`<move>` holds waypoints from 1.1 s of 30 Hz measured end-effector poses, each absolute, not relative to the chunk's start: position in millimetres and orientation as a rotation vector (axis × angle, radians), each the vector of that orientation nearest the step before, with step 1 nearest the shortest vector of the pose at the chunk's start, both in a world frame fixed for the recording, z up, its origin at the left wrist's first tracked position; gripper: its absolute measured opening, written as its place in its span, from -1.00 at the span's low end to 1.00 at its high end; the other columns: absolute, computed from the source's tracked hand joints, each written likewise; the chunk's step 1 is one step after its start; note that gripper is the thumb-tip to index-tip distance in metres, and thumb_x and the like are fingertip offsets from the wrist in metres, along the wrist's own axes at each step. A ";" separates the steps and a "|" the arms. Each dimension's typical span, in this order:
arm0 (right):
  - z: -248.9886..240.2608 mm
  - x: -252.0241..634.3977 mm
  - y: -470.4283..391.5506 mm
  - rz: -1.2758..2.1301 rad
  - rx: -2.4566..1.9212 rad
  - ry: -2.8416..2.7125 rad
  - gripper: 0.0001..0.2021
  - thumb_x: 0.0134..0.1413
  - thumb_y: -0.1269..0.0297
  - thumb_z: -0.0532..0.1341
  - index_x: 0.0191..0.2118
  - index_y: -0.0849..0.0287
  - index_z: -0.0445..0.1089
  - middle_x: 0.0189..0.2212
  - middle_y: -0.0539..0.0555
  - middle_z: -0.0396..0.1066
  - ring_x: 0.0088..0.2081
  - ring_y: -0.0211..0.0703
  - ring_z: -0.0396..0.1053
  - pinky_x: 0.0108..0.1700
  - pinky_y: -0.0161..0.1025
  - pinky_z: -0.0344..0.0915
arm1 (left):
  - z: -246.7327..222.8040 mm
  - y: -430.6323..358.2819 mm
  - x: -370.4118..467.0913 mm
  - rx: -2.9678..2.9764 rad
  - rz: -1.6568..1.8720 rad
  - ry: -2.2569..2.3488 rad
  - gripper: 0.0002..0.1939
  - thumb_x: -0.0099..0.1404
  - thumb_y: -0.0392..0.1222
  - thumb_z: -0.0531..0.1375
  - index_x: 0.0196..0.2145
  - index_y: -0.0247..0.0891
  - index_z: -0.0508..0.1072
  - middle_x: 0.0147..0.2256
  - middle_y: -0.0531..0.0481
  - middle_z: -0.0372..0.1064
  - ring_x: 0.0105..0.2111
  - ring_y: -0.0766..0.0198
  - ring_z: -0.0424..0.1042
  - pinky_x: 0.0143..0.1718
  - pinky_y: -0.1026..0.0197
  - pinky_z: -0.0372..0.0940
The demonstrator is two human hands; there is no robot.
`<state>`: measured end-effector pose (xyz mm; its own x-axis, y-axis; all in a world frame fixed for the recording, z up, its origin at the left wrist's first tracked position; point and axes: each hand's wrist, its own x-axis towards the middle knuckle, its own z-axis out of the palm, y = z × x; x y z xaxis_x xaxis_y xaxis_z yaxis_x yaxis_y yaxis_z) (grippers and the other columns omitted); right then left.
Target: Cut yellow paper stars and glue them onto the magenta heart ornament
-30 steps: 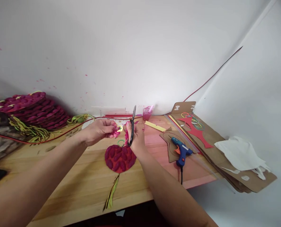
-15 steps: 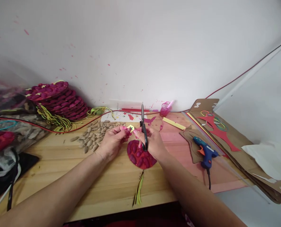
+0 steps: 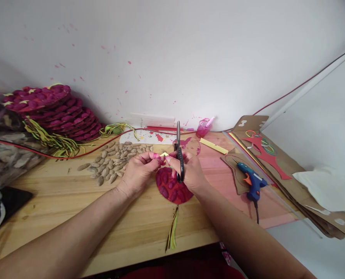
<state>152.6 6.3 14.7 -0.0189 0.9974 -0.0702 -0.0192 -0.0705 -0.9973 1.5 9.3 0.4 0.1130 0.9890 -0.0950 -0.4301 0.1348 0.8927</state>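
My left hand (image 3: 137, 170) is closed, its fingertips pinching a small piece of yellow paper (image 3: 164, 154). Pink stains show on the fingers. In my right hand (image 3: 193, 172) is a pair of black-handled scissors (image 3: 180, 162), blades pointing up and away from me. The thumb of that hand also touches the yellow paper, so both hands meet at it. Below them a round red disc (image 3: 175, 193) covered in magenta-painted peanut shells lies on the table, partly hidden by my right hand. A yellow and dark tassel (image 3: 172, 230) hangs off its near edge.
Peanuts (image 3: 110, 161) lie spread at left, before a stack of magenta discs (image 3: 64, 114). A blue glue gun (image 3: 255, 184) rests on cardboard at right. A pink-stained cup (image 3: 203, 128) and a yellow paper strip (image 3: 213, 146) are behind. A red cable (image 3: 111, 141) crosses the back.
The view has shifted slightly, so the stack and peanuts sit further left. The yellow paper has turned or folded between my fingertips and shows less. Both hands keep their hold.
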 end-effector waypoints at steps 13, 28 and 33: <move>17.7 155.2 8.0 1.301 -1.227 -1.168 -0.79 -0.15 0.24 0.39 -0.39 0.18 0.40 -0.74 -0.14 0.27 -0.75 -0.36 0.19 -0.76 -0.44 0.02 | 1.6 12.1 -3.6 0.887 1.143 0.845 -0.76 -0.03 -0.17 0.46 -0.46 -0.30 0.52 -0.45 0.05 0.50 -0.46 0.39 0.39 -0.34 0.34 0.26; 23.8 161.1 6.6 1.424 -1.299 -1.216 -0.78 -0.21 0.30 0.42 -0.43 0.19 0.39 -0.76 -0.16 0.28 -0.76 -0.38 0.18 -0.76 -0.46 0.02 | 18.5 23.0 -24.0 1.221 0.887 0.964 -0.80 0.03 -0.14 0.40 -0.36 -0.25 0.57 -0.36 0.01 0.54 -0.37 0.31 0.43 -0.25 0.25 0.27; 26.2 160.8 5.3 1.453 -1.360 -1.227 -0.76 -0.24 0.30 0.44 -0.42 0.19 0.39 -0.77 -0.14 0.29 -0.77 -0.38 0.17 -0.77 -0.46 0.03 | 15.8 25.8 -29.8 1.383 0.821 1.022 -0.81 0.06 -0.10 0.37 -0.38 -0.24 0.56 -0.39 0.03 0.51 -0.40 0.30 0.41 -0.31 0.25 0.25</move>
<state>160.8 5.3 26.2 -0.1213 0.9645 -0.2346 0.0696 -0.2275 -0.9713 -29.8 25.8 15.8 0.3716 0.9239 -0.0913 0.1102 0.0537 0.9925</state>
